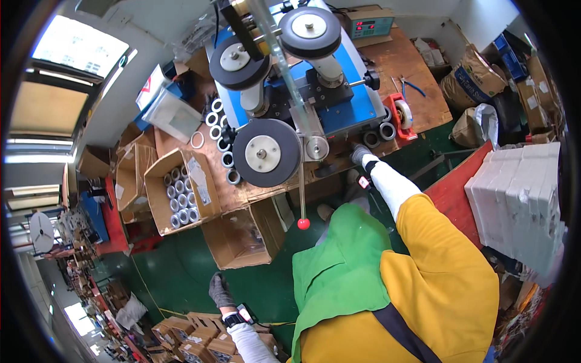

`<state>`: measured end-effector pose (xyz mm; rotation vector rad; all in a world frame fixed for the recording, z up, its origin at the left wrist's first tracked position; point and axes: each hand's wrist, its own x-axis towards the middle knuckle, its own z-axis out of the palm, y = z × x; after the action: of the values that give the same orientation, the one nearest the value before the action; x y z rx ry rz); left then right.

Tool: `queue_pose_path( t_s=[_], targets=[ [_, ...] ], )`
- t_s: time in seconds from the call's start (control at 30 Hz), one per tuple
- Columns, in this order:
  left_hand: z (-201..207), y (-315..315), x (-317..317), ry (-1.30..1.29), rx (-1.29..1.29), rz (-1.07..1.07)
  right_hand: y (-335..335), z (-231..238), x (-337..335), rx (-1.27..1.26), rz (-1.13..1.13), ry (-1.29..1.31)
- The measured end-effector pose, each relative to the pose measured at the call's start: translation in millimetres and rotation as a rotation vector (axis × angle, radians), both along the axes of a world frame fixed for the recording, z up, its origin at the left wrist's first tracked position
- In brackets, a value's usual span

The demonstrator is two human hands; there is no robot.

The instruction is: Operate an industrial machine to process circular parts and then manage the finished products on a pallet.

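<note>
My left hand (221,291), in a grey glove, hangs over the green floor beside an empty-looking cardboard box (239,239). Its fingers point away from me, loosely extended, and nothing shows in them. My right hand (362,154), also gloved, is at the front edge of the wooden workbench (417,66), close to the machine's lower right corner. How its fingers are bent is too small to make out. On the bench stands a blue-topped machine (354,106) with several dark wheels (266,152). A lever with a red ball knob (303,224) points toward me.
Left on the bench, an open carton (158,202) holds several grey-white rings, with loose rings (227,159) beside the machine. Toward the right are a red tape dispenser (402,118), blue-handled pliers (414,88) and a control box (371,26). White foam blocks (514,199) stand at right.
</note>
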<state>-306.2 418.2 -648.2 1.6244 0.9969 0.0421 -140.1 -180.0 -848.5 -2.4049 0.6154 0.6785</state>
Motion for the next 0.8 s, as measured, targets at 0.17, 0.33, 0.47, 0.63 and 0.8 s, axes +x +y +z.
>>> queue_pose_path(
  t_s=[0.17, 0.33, 0.47, 0.63, 0.8],
  targets=[
    [48, -64, 73, -0.139, -0.026, -0.257, -4, 59, -25, -0.050, -0.113, 0.035],
    [136, -242, 163, -0.319, -0.169, -0.761, -40, 68, -74, 0.081, -0.219, -0.237],
    [137, -331, 212, -0.309, -0.010, -1.219, -42, 83, -100, 0.209, -0.314, -0.357],
    [105, -378, 226, -0.362, -0.081, -1.208, -60, 123, -117, 0.334, -0.267, -0.393],
    [110, -402, 201, -0.341, -0.176, -1.148, -98, 160, -83, 0.653, -0.182, -0.574]
  ],
)
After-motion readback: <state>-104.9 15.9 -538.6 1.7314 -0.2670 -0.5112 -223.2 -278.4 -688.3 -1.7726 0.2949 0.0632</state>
